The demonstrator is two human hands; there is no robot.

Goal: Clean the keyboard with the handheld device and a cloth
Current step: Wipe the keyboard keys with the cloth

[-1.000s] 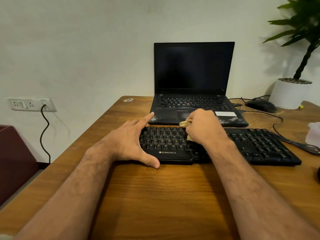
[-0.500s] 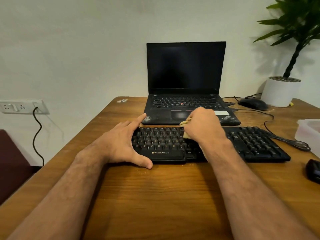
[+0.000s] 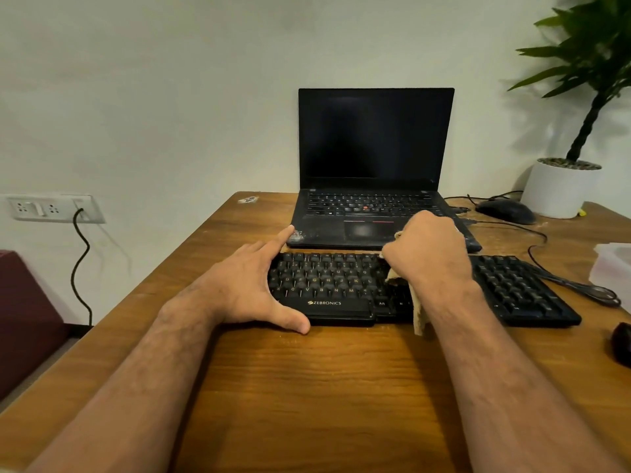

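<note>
Left hand (image 3: 246, 288) open, fingers spread, thumb at the near edge, bracing the left end of the keyboard (image 3: 327, 285) on the bench (image 3: 324, 387). Right hand (image 3: 426, 254) fisted around the cloth (image 3: 418, 315), pressing it onto keys right of the left hand.

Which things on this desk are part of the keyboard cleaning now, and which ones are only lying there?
In use: keyboard; cloth, bunched in the right hand; left hand, bracing the keyboard's left end.

Lying about: laptop; mouse; potted plant; plastic container; dark object at the right edge.
</note>
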